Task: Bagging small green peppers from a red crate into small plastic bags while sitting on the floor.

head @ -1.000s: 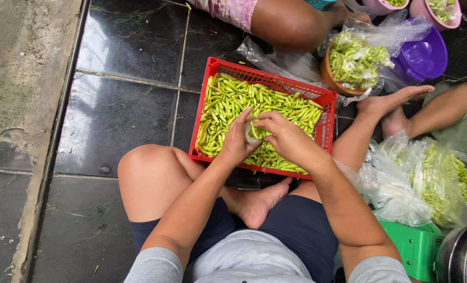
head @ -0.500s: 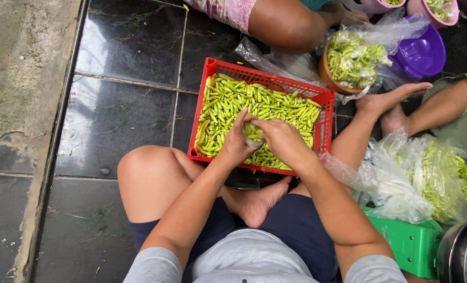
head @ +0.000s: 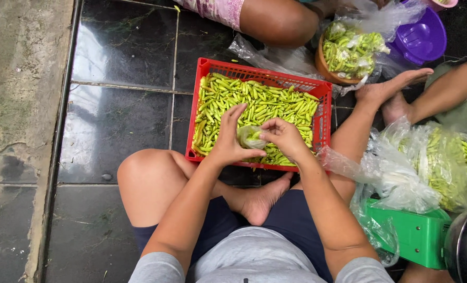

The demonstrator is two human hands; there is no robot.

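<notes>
A red plastic crate [head: 207, 68] full of green chilies [head: 254, 105] sits on the dark tiled floor in front of my crossed legs. Above its near edge, my left hand [head: 228, 139] and my right hand [head: 285, 137] together hold a small clear plastic bag [head: 250, 137] with a few chilies inside. My left hand cups the bag from the left. My right hand pinches its right side.
Another person's knee [head: 275, 21] is behind the crate, and someone's leg and feet [head: 396, 89] lie at right. A brown bowl of bagged chilies [head: 346, 52], a purple basin [head: 419, 39], clear bags of chilies [head: 443, 162], a green stool [head: 411, 236] and a metal pot [head: 466, 246] crowd the right.
Both hands stayed together on the small bag over the crate's near edge, with fingers shifting slightly. The camera view moved a little.
</notes>
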